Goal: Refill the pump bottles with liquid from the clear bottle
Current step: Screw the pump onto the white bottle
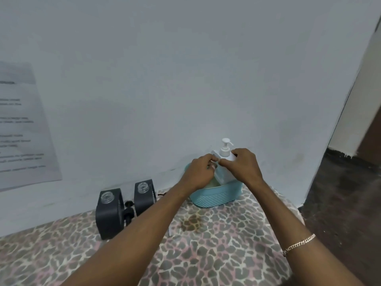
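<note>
A clear bottle [223, 175] with a white pump head stands tilted in a light blue basket [214, 198] near the wall. My left hand [199, 173] grips its left shoulder. My right hand [243, 167] grips its right shoulder, fingers curled just below the pump. Two dark pump bottles, one nearer at the left [109, 213] and one behind it [144, 196], stand to the left with open threaded necks and no pump heads. A black pump head [128, 211] lies between them.
A leopard-print cloth [216, 244] covers the table, with a brownish stain near its middle. The wall rises right behind the basket. A printed paper sheet [22, 126] hangs on the wall at the left. The table ends at the right beside dark floor.
</note>
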